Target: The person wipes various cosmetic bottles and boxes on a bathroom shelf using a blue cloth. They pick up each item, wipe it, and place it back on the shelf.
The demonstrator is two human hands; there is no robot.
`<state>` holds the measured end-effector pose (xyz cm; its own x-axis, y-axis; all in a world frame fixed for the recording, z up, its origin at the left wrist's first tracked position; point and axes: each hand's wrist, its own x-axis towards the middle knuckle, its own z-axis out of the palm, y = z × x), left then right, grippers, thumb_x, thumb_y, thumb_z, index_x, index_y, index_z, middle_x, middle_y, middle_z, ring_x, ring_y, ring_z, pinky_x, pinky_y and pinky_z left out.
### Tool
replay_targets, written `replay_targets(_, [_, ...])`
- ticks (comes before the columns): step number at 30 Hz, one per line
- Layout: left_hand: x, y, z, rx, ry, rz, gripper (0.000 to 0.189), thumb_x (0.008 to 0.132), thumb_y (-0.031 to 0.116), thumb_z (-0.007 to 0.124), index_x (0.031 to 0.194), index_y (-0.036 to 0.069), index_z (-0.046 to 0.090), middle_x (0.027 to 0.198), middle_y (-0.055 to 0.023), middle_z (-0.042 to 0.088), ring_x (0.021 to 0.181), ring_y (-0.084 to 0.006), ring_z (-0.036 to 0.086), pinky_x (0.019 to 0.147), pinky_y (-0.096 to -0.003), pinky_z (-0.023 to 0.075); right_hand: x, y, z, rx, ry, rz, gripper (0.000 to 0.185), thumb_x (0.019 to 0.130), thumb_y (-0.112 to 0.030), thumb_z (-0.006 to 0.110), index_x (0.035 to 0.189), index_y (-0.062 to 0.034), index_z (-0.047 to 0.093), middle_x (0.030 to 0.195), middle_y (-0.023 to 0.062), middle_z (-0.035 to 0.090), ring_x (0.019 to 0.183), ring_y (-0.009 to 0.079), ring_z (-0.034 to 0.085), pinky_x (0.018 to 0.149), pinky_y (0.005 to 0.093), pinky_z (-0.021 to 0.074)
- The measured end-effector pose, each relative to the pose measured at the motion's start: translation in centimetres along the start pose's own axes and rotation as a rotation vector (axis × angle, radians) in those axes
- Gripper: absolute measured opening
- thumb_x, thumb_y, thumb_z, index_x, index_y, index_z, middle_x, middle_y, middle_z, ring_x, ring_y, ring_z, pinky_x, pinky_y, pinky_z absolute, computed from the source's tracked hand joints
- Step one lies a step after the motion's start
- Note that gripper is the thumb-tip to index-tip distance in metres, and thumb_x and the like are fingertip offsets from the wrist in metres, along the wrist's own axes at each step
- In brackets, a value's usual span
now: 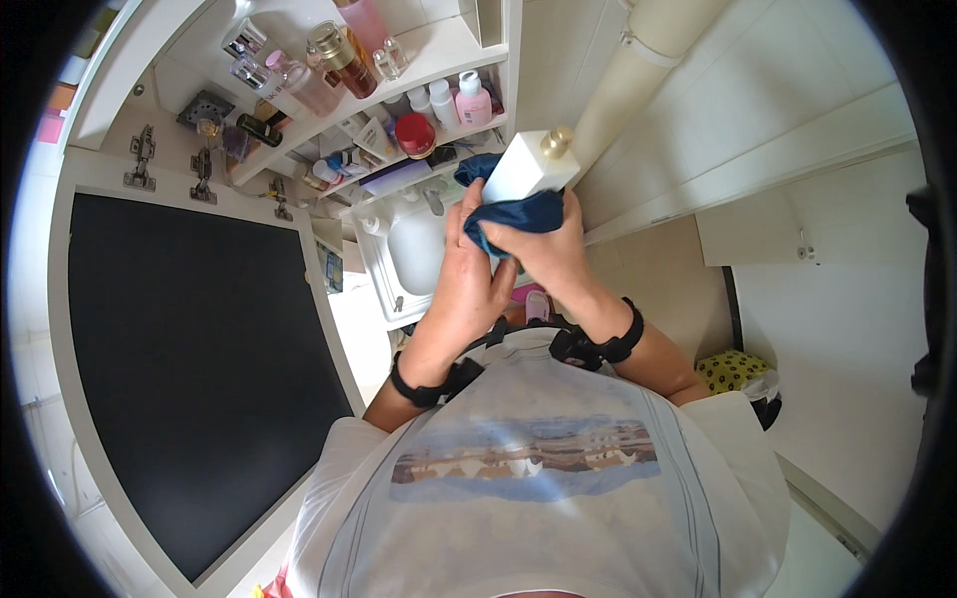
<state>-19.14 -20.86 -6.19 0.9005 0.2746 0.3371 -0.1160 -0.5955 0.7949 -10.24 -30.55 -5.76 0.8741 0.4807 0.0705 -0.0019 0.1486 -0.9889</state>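
Observation:
Between my hands is a white square-sided bottle (518,170) with a gold cap, tilted up and away from me. A dark blue cloth (527,213) is wrapped partly around its lower part. My right hand (555,247) grips the cloth against the bottle's near side. On the other side, my left hand (472,261) supports the bottle, its fingers along the left edge and partly hidden by the cloth. The bottle's base is hidden by my hands and the cloth.
Below and left of my hands is a white washbasin (417,254) with a faucet (434,200). Cabinet shelves (441,37) carry several cosmetic bottles and a red jar (415,134). An open cabinet door (187,359) with a dark panel fills the left. A thick pipe (635,67) runs at upper right.

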Motion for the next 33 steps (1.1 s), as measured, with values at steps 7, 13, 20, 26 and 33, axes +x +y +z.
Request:
replay_targets(7, [2.3,0.5,-4.4,-0.380,-0.057,0.017,0.062,0.089,0.034,0.072,0.135,-0.002,0.052,0.134,-0.0202,0.056,0.126,-0.0316,0.051,0.107,-0.0401,0.0377,0.5,-0.8,-4.2,-0.067,-0.549,0.077,0.056,0.061,-0.021,0.080,0.111,-0.0008,0.063,0.094,0.0034,0.066,0.086,0.0136,0.060,0.080,0.0303,0.0493])
replay_targets(13, [2.6,0.3,-2.0,-0.255,0.082,0.220,0.062,0.089,0.055,0.066,0.117,0.002,0.054,0.115,-0.0151,0.065,0.128,-0.0313,0.050,0.110,-0.0506,0.0323,-0.3,1.1,-2.8,0.007,-0.576,0.069,0.070,0.063,-0.025,0.086,0.122,-0.0027,0.057,0.108,0.0075,0.066,0.099,0.0171,0.061,0.089,0.0329,0.0480])
replay_targets(20, [3.9,1.6,-2.0,-0.214,0.187,0.274,0.054,0.078,0.035,0.082,0.112,0.004,0.055,0.109,-0.0136,0.064,0.110,-0.0349,0.056,0.094,-0.0450,0.0455,-1.9,3.3,-2.3,-0.147,-0.342,-0.036,0.053,0.067,-0.010,0.086,0.114,-0.0039,0.062,0.101,0.0075,0.070,0.095,0.0144,0.064,0.086,0.0312,0.0500])
replay_targets(26, [2.8,3.3,-1.7,0.053,0.196,0.012,0.059,0.068,0.019,0.087,0.117,-0.003,0.062,0.109,-0.0163,0.057,0.092,-0.0321,0.061,0.076,-0.0412,0.0523,-1.3,4.8,-3.1,-0.092,-0.105,0.070,0.043,0.073,-0.008,0.082,0.112,-0.0005,0.065,0.102,0.0077,0.071,0.092,0.0152,0.066,0.081,0.0329,0.0527])
replay_targets(33, [1.3,0.9,-4.8,-0.125,0.461,-0.076,0.045,0.072,0.010,0.080,0.111,-0.001,0.062,0.102,-0.0106,0.060,0.092,-0.0204,0.061,0.079,-0.0315,0.0498,1.8,4.4,-3.9,0.251,0.076,0.504,0.030,0.079,0.000,0.075,0.107,-0.0001,0.065,0.095,0.0071,0.069,0.082,0.0189,0.068,0.076,0.0317,0.0562])
